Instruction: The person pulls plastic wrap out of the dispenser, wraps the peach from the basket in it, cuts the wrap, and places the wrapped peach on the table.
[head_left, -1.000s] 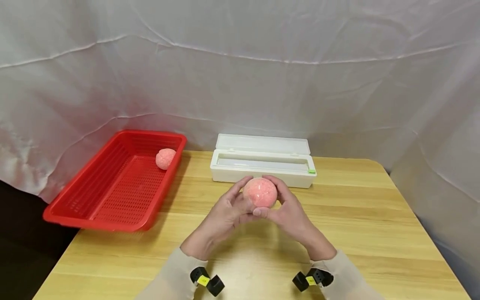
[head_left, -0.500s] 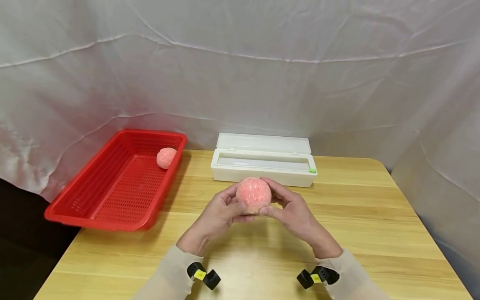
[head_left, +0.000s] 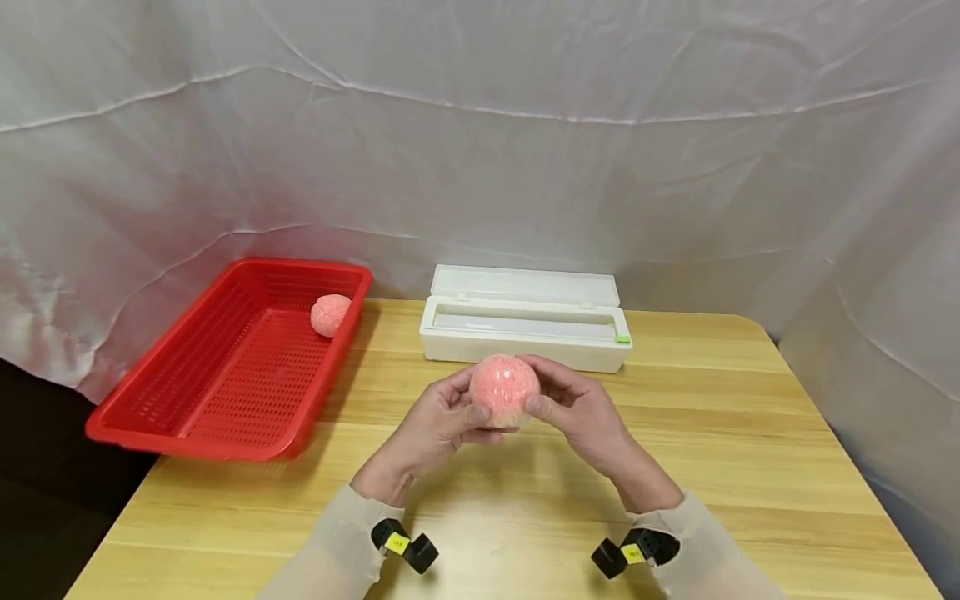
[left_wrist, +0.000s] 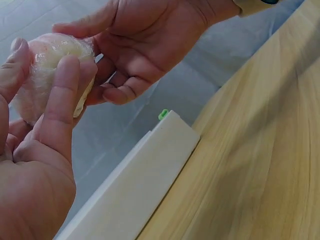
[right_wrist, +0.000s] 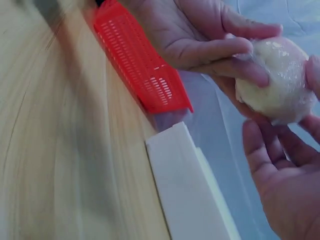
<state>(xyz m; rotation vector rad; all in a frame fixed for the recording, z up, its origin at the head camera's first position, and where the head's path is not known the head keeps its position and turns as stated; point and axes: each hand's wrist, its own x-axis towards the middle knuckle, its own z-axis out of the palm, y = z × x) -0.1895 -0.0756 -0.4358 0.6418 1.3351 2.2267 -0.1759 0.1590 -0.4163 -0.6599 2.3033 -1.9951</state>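
Both hands hold a pink and cream peach over the table, in front of the white box. Glossy clear film covers the peach, crinkled on its pale underside in the left wrist view. My left hand grips its left side, thumb on the near face and fingers beneath. On the other side, my right hand holds it with the thumb at the near right and fingers behind. From the right wrist view, fingertips press the wrapped underside of the peach. Parts of the right fingers are hidden behind it in the head view.
A white cling film dispenser with its lid up and a green slider stands behind the hands. At the left, a red plastic basket holds another peach. A grey-white curtain hangs behind the wooden table.
The peach has shifted slightly left and tipped, so more of its pale lower part shows. The right thumb has moved from under it up onto its right side.
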